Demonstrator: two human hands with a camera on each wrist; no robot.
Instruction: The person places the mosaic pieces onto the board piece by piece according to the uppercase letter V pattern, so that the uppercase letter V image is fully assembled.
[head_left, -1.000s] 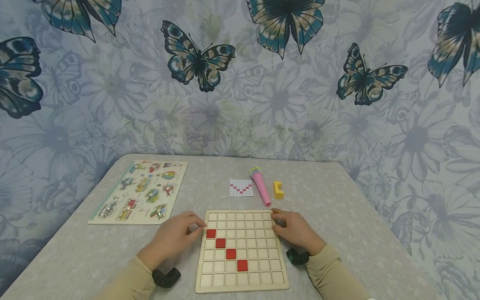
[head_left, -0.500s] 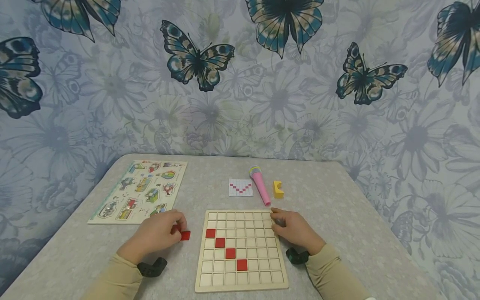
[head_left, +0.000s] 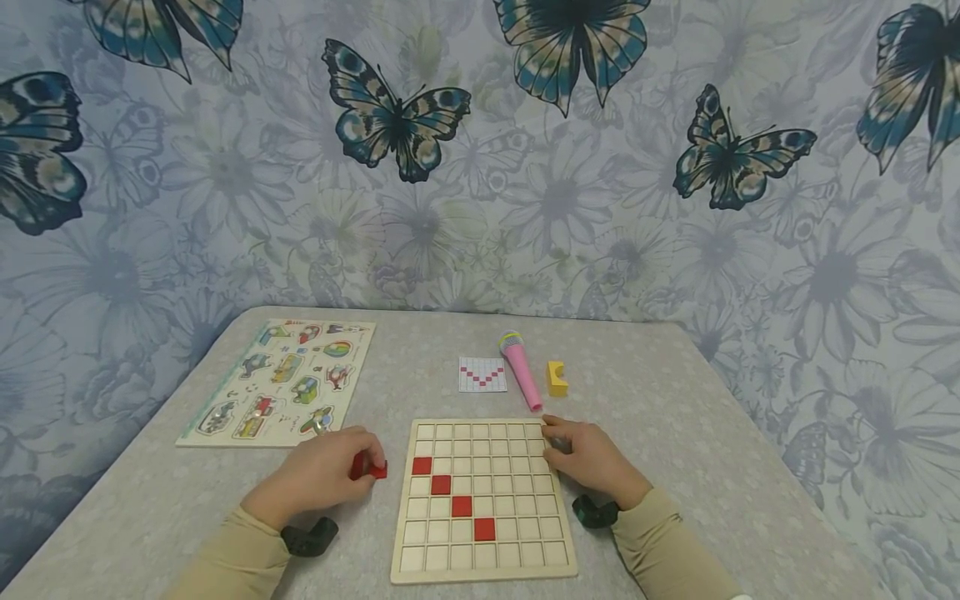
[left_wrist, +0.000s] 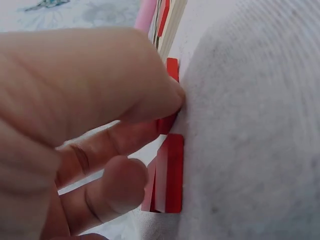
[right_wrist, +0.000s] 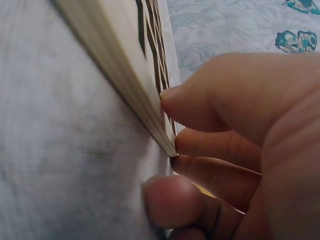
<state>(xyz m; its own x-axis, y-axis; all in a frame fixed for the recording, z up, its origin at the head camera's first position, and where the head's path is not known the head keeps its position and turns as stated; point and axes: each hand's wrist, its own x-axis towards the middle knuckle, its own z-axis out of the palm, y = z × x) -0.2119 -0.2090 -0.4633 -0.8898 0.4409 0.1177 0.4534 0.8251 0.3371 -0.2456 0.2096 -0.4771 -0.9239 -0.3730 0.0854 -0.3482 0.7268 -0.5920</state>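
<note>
At the left of the board, my left hand (head_left: 318,471) pinches a red square tile (head_left: 378,472) between thumb and index finger, low over the table. More red tiles (left_wrist: 174,175) lie under its other fingers in the left wrist view; the hand partly hides them from the head view. The pale wooden grid board (head_left: 483,577) lies flat in front of me, with several red tiles (head_left: 484,529) set in a diagonal down its left half. My right hand (head_left: 596,461) holds the board's upper right corner, thumb on the side rim and fingers at the far corner.
Behind the board lie a small pattern card (head_left: 482,375) with a red V of squares, a pink toy microphone (head_left: 522,375) and a yellow notched block (head_left: 557,379). A picture puzzle board (head_left: 285,375) lies at the back left. Butterfly wallpaper (head_left: 480,250) rises behind the table.
My left hand has moved left from the board's edge to the loose red tiles, then slightly right, with a tile now between its fingers. The right hand and board have stayed put.
</note>
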